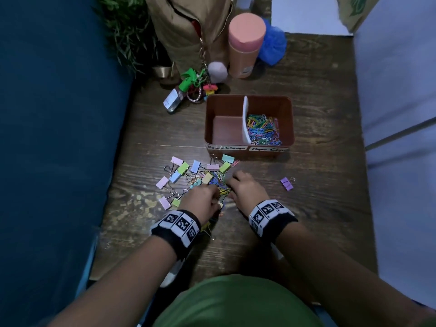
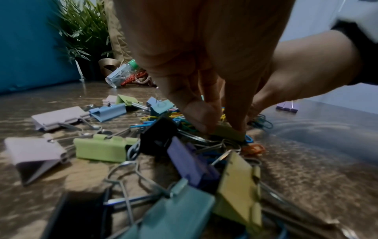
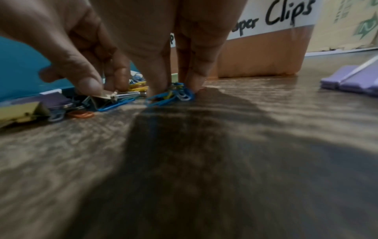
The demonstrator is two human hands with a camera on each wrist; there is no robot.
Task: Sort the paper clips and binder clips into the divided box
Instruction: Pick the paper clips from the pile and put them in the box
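Observation:
The brown divided box [image 1: 249, 147] stands on the wooden table; its left compartment is bare, and its right one holds coloured paper clips [image 1: 263, 131]. In front of it lies a mixed pile of pastel binder clips [image 1: 181, 169] and paper clips. My left hand [image 1: 218, 192] pinches a yellow binder clip [image 2: 227, 131] in the pile between thumb and finger. Just to its right, my right hand [image 1: 232, 187] pinches a small bunch of blue paper clips [image 3: 171, 95] against the table with its fingertips. One purple binder clip [image 1: 287, 183] lies alone to the right.
Behind the box are a pink bottle [image 1: 245, 46], a tan bag [image 1: 188, 31], a plant [image 1: 127, 31], a blue mesh ball [image 1: 272, 43] and a small clear bottle with key charms [image 1: 173, 100]. A blue panel [image 1: 59, 138] borders the table's left side, and a white surface [image 1: 401, 114] its right.

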